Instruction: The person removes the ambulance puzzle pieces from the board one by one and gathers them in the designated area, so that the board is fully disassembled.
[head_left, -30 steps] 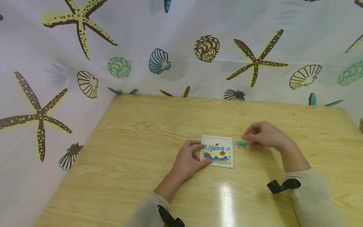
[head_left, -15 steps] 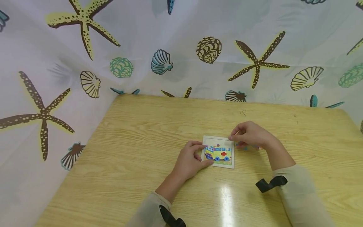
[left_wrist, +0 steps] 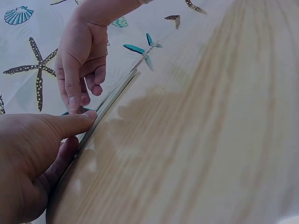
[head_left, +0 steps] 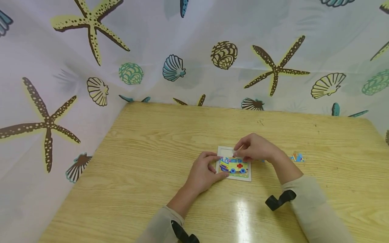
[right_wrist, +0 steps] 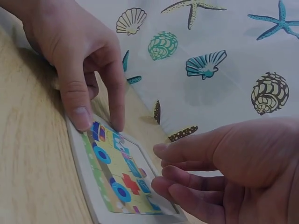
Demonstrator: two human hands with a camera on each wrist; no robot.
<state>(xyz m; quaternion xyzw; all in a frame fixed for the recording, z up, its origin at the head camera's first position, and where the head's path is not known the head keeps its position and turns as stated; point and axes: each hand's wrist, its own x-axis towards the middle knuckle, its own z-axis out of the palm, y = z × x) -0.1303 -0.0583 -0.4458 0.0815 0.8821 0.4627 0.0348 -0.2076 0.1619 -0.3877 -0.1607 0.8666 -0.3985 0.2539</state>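
Note:
A square jigsaw puzzle board (head_left: 226, 147) with a pale rim lies on the table, showing a yellow ambulance picture (head_left: 240, 165). My left hand (head_left: 200, 172) holds the board at its left side, with thumb and fingers on the rim and picture edge. Over the board's upper right part, my right hand (head_left: 256, 147) has its fingers bent towards the thumb. In the right wrist view, no piece shows between the fingers of my right hand (right_wrist: 252, 163); whether it pinches a thin piece is unclear. Part of the board's upper strip is bare.
A blue and orange puzzle piece (head_left: 297, 157) lies on the wooden table (head_left: 167, 135), right of the right forearm. Another small blue piece (head_left: 262, 161) peeks out beneath the right hand. A patterned curtain (head_left: 194, 77) hangs behind the table.
My right hand has moved left, from above the loose pieces to over the board's upper right part. The blue and orange piece has come into sight. My left hand stays put.

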